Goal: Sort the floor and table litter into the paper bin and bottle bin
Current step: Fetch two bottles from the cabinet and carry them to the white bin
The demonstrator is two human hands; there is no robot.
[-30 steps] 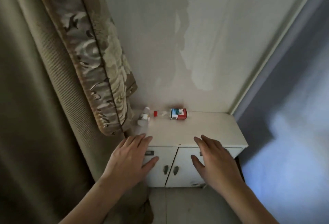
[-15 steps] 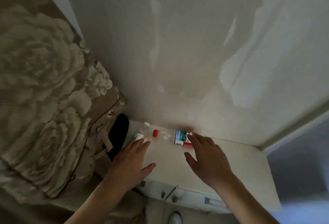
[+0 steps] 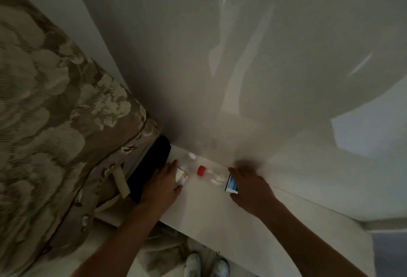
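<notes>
Two clear plastic bottles lie on the white cabinet top against the wall. The small bottle has a white cap and a white label; my left hand is wrapped around its lower end. The bigger bottle has a red cap pointing left and a blue and red label; my right hand covers its label end, fingers curled over it. Both bottles still rest on the surface.
A floral-patterned headboard cushion fills the left side. A dark gap lies between it and the cabinet. A plain wall rises behind the cabinet. White shoes show on the floor below the cabinet's front edge.
The view has closed in on the cabinet top. Both hands moved forward from the cabinet front onto the bottles, the left onto the small one, the right onto the red-capped one.
</notes>
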